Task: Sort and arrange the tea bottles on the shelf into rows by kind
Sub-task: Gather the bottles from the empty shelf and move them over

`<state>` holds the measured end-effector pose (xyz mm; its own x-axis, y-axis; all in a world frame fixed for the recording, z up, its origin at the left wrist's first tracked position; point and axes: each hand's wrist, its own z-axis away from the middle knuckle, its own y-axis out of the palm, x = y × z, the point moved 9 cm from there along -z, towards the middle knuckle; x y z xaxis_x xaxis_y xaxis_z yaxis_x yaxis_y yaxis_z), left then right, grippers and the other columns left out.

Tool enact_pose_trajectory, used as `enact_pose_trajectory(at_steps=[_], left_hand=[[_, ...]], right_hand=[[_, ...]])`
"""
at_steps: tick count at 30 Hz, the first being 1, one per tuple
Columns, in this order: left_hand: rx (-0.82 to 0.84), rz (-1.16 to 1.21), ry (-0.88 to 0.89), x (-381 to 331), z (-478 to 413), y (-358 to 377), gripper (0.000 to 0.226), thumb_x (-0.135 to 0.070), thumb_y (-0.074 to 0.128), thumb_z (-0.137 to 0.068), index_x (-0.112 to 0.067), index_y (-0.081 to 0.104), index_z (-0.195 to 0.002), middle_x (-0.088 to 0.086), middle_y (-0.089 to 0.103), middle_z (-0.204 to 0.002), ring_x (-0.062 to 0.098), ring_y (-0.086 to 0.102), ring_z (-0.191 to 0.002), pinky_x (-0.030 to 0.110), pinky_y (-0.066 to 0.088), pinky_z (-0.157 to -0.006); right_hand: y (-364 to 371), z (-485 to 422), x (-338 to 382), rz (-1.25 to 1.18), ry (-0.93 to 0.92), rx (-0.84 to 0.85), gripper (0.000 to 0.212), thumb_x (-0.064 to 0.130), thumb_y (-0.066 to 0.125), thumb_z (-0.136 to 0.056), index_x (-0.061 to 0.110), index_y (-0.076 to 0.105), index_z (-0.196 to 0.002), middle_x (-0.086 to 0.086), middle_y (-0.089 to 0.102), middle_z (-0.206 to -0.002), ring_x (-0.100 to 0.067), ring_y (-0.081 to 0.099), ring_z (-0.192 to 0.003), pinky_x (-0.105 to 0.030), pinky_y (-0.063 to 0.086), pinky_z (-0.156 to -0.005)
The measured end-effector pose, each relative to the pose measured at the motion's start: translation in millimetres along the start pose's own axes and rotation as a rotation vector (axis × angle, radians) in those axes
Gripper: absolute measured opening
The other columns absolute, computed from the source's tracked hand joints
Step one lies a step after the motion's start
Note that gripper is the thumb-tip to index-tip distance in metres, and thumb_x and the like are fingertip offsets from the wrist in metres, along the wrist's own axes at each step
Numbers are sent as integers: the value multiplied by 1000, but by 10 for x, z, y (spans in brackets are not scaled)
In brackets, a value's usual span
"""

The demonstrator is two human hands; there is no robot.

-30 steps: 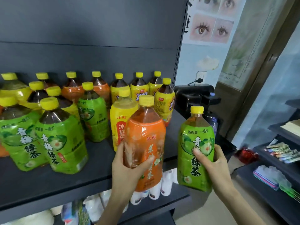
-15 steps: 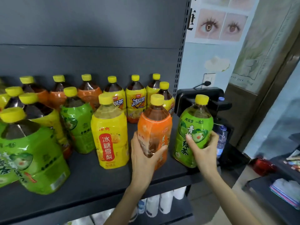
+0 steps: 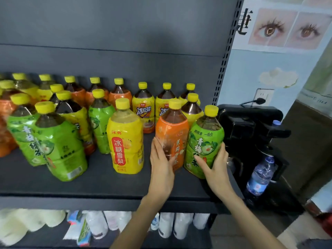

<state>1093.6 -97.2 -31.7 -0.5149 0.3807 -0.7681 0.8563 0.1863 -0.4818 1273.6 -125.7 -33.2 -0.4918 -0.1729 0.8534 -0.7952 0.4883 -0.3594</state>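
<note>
**Head view.** The left hand point(image 3: 161, 164) clasps the lower left side of the orange bottle point(image 3: 177, 133), with the thumb across its label. The right hand point(image 3: 215, 169) clasps the green bottle point(image 3: 204, 139), thumb on the front and fingers round the far side. Both bottles stand on the shelf point(image 3: 107, 184), touching each other between the two hands. A second ago both were held in the air in front of the shelf edge. A yellow bottle point(image 3: 125, 141) stands just left of the left hand. Right of the right hand, beyond the shelf, are a black machine point(image 3: 251, 126) and a water bottle point(image 3: 260, 175).
</note>
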Motion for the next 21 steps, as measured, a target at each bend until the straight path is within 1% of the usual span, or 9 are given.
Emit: enact_pose_trajectory(at_steps=[2, 4, 5, 7, 10, 12, 15, 18, 21], left_hand=[[45, -47, 19, 43, 123, -40, 66, -6, 42, -98, -14, 2, -150, 8, 9, -157, 20, 11, -145, 10, 7, -110], [64, -72, 29, 83, 279, -156, 56, -10, 40, -100, -18, 16, -150, 0, 22, -153, 13, 22, -140, -1, 11, -100], [48, -103, 30, 96, 365, -250, 53, -13, 42, -100, -19, 23, -148, -3, 29, -150, 12, 28, -137, 2, 17, -99], [3, -199, 34, 141, 528, -478, 46, -21, 43, -100, -19, 34, -145, -3, 42, -142, 16, 40, -129, 19, 34, -99], [-65, -328, 43, 244, 733, -848, 45, -32, 36, -96, -14, 49, -134, 4, 60, -119, 27, 57, -104, 38, 48, -81], [-102, -390, 42, 326, 838, -1125, 48, -34, 34, -92, -11, 53, -129, 6, 63, -113, 29, 60, -96, 40, 51, -75], [-185, -505, 37, 435, 944, -1616, 47, -34, 36, -91, -9, 55, -127, 8, 64, -111, 31, 60, -94, 41, 52, -72], [-223, -605, 11, 613, 1022, -2096, 50, -37, 36, -90, -6, 57, -123, 11, 65, -109, 36, 61, -93, 44, 51, -72], [-235, -681, -48, 865, 1124, -2594, 54, -42, 36, -88, -7, 59, -122, 11, 65, -114, 37, 61, -95, 46, 50, -73]], right_hand=[[9, 23, -32, 25, -23, 84, 91, 31, 64, -85, 20, 2, -151, 0, 21, -146, -9, 22, -135, -17, 18, -104], [-10, 57, -73, 53, -39, 151, 89, 27, 61, -89, 20, -2, -152, -3, 16, -153, -8, 19, -138, -15, 16, -106], [-33, 92, -78, 72, -48, 170, 86, 26, 59, -91, 20, -2, -152, -4, 16, -154, -7, 19, -138, -14, 15, -106], [-106, 199, -30, 121, -78, 160, 78, 24, 55, -93, 18, 4, -152, -5, 17, -154, -5, 20, -136, -12, 15, -104], [-147, 488, 188, 252, -230, 94, 66, 28, 51, -94, 14, 19, -150, -6, 23, -151, -11, 27, -133, -19, 25, -103], [-76, 667, 364, 345, -356, 74, 58, 37, 47, -97, 13, 28, -147, -4, 30, -146, -16, 32, -132, -29, 32, -103], [140, 809, 596, 451, -479, 89, 54, 43, 40, -96, 11, 39, -141, -6, 43, -139, -20, 40, -128, -34, 38, -102], [427, 888, 729, 509, -513, 125, 52, 42, 38, -97, 9, 47, -136, -8, 51, -132, -25, 50, -120, -40, 46, -96], [753, 1014, 874, 560, -521, 143, 53, 44, 36, -96, 9, 52, -132, -7, 56, -127, -26, 55, -113, -38, 46, -93]])
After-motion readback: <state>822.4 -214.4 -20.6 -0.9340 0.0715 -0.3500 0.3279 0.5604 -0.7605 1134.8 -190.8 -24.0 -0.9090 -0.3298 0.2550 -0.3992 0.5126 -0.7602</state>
